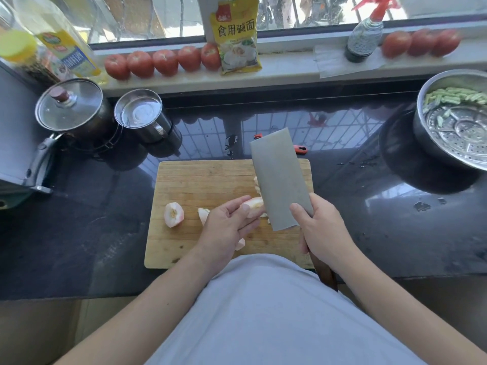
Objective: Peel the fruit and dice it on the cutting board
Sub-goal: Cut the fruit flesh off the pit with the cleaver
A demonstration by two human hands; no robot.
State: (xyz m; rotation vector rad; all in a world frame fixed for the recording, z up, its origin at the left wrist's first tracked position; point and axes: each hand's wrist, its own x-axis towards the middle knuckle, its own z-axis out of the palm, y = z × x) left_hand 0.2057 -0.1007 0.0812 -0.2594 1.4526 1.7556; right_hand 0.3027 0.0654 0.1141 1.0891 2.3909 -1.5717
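- A person stands at a dark, glossy counter (105, 233) with a wooden board (200, 180) lying square in front of them.
- The right hand (325, 230) is wrapped around the cleaver (280, 180) where blade meets handle, thumb resting on the flat of the blade; the broad blade tilts up and points away from the person.
- The left hand (228, 225) has its fingers nearly straight, steadying a peeled wedge (254, 206) with the fingertips, right against the blade.
- The fruit is all on the board: a cored half (173, 214) lies near the left edge, cut face up, well apart from the hand; a slice (203, 214) sits just left of the left hand; a small piece (240, 244) peeks out under the wrist.
- Judging by its pale, wet-looking flesh, the peeled fruit is light, firm enough to cut cleanly, and slippery; it should be pinned flat side down, fingertips kept back from the edge.
- The cleaver looks heavy and wide, so it blocks the view of whatever it cuts.
- Hidden: cut pieces (256, 184) behind the blade show only as a pale sliver at its left edge, so their number and size cannot be told.
- The cutting edge and its contact with the board are not visible.
- What fruit this is stays uncertain; no peel is in view.
- A red-handled tool (300, 149) lies beyond the board, mostly covered by the blade.
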